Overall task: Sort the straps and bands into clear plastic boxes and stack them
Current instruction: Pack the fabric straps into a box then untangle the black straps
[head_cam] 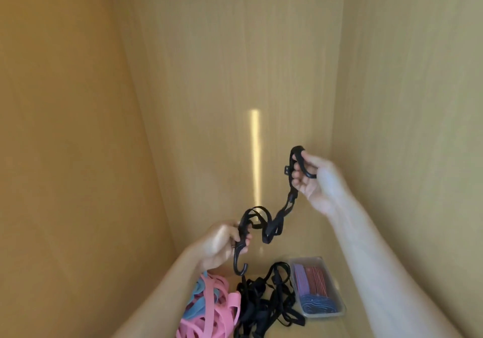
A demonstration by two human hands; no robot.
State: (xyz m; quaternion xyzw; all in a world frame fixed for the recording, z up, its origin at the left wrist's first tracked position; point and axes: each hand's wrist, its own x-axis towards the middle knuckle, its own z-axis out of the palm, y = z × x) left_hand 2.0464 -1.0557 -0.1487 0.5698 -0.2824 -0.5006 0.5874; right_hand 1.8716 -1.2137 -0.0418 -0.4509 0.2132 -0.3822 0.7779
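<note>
Now both hands grasp one black hooked webbing strap: left hand clenched near its hook, right hand pinching the far end, above the clear plastic box.

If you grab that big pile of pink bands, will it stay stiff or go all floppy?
Probably floppy: the pink bands lie in loose, curling loops. They look thin and flat, so likely light. A handful may snag on the black straps touching them.

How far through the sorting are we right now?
Early on. Done: one clear box holds folded straps. In hand: both the left hand and right hand grip a black strap. Left: the black pile, the pink and blue bands, and stacking.
</note>
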